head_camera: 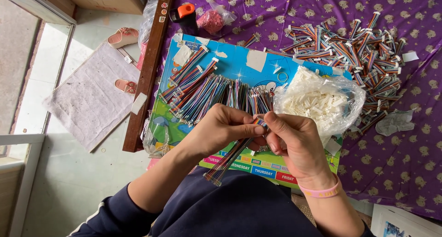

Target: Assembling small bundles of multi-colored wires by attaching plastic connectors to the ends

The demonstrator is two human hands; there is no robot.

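Hands meet over the lap: left hand [220, 126] pinches a rainbow ribbon cable [230, 156] w/ fingers closed round it, cable hanging down-left; right hand [294, 140] fingertips closed on its top end. Behind, on a blue board [239, 62]: loose cables [207, 92], clear bag of white connectors [317, 101], finished cable pile [350, 46] on purple cloth.

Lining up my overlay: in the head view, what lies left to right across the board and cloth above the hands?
Loose rainbow ribbon wires → clear bag of white connectors → heap of finished ribbon cables → crumpled plastic scrap.
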